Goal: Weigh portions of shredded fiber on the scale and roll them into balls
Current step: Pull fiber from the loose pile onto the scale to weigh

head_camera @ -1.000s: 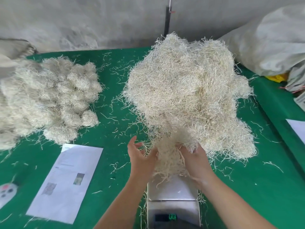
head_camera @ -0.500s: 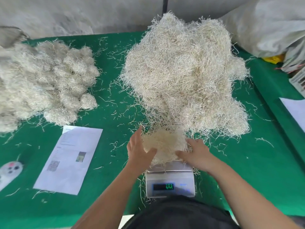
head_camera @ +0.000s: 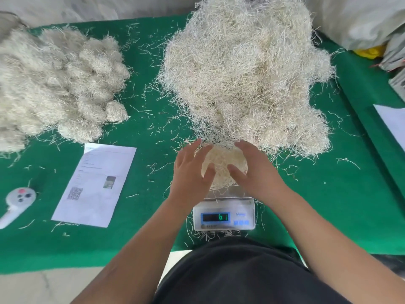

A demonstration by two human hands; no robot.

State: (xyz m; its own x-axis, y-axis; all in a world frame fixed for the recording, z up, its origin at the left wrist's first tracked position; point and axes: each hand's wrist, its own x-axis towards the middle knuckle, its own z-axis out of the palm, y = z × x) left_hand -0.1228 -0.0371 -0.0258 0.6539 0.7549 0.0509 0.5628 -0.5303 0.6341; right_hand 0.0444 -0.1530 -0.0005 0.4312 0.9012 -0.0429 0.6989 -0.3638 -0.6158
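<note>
A small rounded portion of pale shredded fiber (head_camera: 221, 165) sits on the pan of a white digital scale (head_camera: 224, 216), whose display shows green digits. My left hand (head_camera: 192, 170) lies against the portion's left side and my right hand (head_camera: 256, 170) against its right side. The fingers of both are fairly straight and spread. Just behind the scale rises the big loose fiber pile (head_camera: 241, 73). A heap of several rolled fiber balls (head_camera: 54, 84) lies at the left of the green table (head_camera: 153, 106).
A printed paper sheet (head_camera: 96, 183) and a white handheld device with buttons (head_camera: 17, 200) lie left of the scale. A white sack (head_camera: 361, 18), a yellow item (head_camera: 370, 51) and another sheet (head_camera: 392, 121) are at the right. Loose strands litter the cloth.
The hands pulled a tuft from the big pile and brought it down onto the scale. Their grip has loosened into straight fingers at its sides. The camera has tilted downward.
</note>
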